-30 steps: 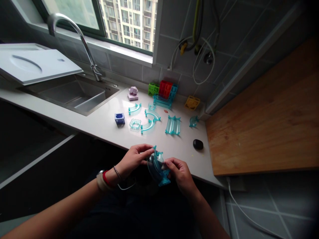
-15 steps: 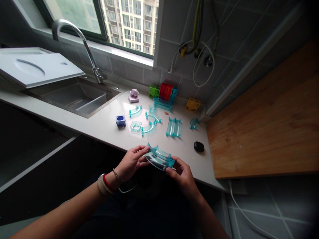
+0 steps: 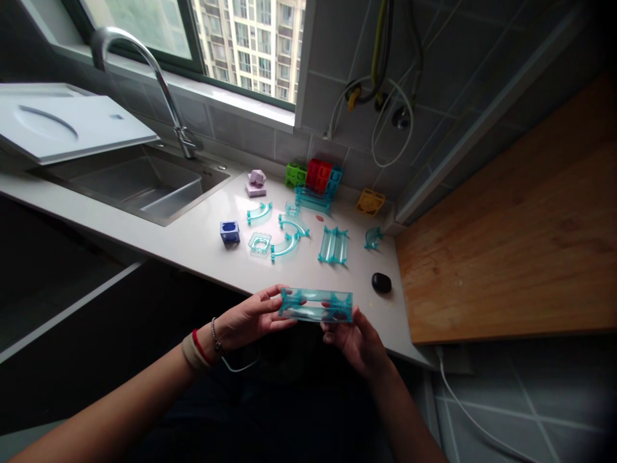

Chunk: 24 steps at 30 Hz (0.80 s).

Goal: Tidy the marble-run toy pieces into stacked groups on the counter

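Between my two hands, above the counter's front edge, is a clear teal plastic track piece (image 3: 315, 303), its long side facing me. My left hand (image 3: 255, 316) grips its left end, thumb in front and fingers beneath. Its right end is held by my right hand (image 3: 354, 337), with some fingers seen through the plastic. On the counter beyond lie curved teal track pieces (image 3: 285, 247), a straight double track piece (image 3: 333, 245), a square clear teal frame (image 3: 259, 242) and a blue cube block (image 3: 230, 231).
A black rounded object (image 3: 381, 283) lies at the right, near a wooden panel (image 3: 506, 244). Green (image 3: 295, 175), red (image 3: 318, 175) and yellow blocks (image 3: 370, 202) stand along the wall. The sink (image 3: 168, 193) with its faucet (image 3: 159, 74) is at the left.
The teal track piece has been turned in my hands, from a tilted view of its curved side to a level, rectangular one. My right hand's fingers have shifted under it.
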{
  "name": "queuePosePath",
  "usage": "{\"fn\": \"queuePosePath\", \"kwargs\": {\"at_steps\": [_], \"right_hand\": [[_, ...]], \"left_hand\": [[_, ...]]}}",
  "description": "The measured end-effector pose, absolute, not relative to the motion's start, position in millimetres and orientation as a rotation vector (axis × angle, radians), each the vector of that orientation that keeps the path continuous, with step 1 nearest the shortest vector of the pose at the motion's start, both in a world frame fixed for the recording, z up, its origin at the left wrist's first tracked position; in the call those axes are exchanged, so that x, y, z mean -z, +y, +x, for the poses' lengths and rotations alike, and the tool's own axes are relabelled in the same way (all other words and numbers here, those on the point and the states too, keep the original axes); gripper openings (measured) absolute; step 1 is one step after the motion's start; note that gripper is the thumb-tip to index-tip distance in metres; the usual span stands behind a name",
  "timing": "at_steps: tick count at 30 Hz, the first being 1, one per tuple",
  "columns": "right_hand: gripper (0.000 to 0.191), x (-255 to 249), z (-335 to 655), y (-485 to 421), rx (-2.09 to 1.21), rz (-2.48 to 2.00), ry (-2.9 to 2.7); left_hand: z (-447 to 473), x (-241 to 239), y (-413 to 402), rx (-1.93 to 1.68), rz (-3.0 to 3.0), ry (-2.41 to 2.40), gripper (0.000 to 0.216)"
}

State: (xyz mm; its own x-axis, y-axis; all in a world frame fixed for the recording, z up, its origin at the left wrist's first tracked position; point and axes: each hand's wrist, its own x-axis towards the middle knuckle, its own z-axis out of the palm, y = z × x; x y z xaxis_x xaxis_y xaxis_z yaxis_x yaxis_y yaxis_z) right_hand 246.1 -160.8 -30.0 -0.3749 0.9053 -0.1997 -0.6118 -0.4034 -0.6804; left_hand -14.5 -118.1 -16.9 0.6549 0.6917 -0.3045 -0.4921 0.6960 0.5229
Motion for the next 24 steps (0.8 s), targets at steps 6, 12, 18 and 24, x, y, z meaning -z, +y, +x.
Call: {"fn": "queuePosePath", "kwargs": {"at_steps": [6, 12, 18, 24], "right_hand": [[0.05, 32.6, 247.1, -162.2, -1.906, -0.739, -0.663], [0.047, 27.8, 241.7, -164.2, -1.86, -0.752, -0.669], [0.047, 26.3, 240.3, -164.9, -1.865, -0.739, -0.649], [0.044, 27.9, 243.4, -165.7, -1.897, -0.74, -0.613]], "left_hand": [[-18.7, 12.1, -118.2, -0.643, 0.494, 0.5, 0.047], [-18.8, 11.0, -120.6, -0.631, 0.528, 0.519, 0.051], [-15.4, 11.5, -121.5, -0.615, 0.544, 0.517, 0.056], [-14.5, 8.2, -123.9, -0.635, 0.567, 0.544, 0.058]]}}
